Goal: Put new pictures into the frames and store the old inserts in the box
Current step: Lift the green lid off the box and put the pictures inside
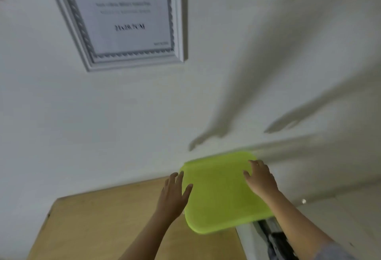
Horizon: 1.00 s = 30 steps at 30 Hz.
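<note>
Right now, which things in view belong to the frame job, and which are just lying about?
Job: white frame, its printed insert, green box, left hand and right hand, both touching the box.
Lying about: wooden table, blurred white-and-black object at the lower right.

We look down at a wooden tabletop (107, 224) set against a white wall (61, 125). A lime-green box (218, 195) sits at its far right corner, reaching past the right edge. Our left hand (172, 193) touches the box's left side with straight fingers, thumb laid on top. Our right hand (260, 179) rests near the far right corner; its fingers (256, 163) look bent, though blur hides whether they hook the edge. Higher on the wall hangs a white ornate frame (134, 62) holding a printed insert (127, 16).
</note>
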Available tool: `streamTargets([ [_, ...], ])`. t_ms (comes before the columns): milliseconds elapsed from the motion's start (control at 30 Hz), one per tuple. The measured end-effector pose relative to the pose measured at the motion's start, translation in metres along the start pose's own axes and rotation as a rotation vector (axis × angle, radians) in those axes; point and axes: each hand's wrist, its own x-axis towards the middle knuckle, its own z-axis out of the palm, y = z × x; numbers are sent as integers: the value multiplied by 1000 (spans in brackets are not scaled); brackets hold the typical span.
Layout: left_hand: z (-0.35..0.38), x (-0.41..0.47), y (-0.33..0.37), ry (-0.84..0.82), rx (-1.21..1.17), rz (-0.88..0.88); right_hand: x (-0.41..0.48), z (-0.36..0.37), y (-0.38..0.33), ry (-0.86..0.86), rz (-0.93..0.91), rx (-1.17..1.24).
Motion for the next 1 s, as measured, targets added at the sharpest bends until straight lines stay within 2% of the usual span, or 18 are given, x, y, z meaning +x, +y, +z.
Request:
streamTargets([
  [100, 35, -10, 2, -141, 51, -85, -8, 23, 34, -103, 75, -124],
  [200, 53, -13, 4, -198, 75, -128, -10, 37, 49, -82, 91, -187],
  [467, 67, -17, 6, -131, -52, -178, 3, 48, 61, 14, 183, -22],
  [767, 74, -14, 13, -43, -244, -255, 5, 53, 63, 102, 209, 154],
  [1000, 71, -11, 13, -25, -305, -298, 0, 54, 63, 160, 238, 263],
])
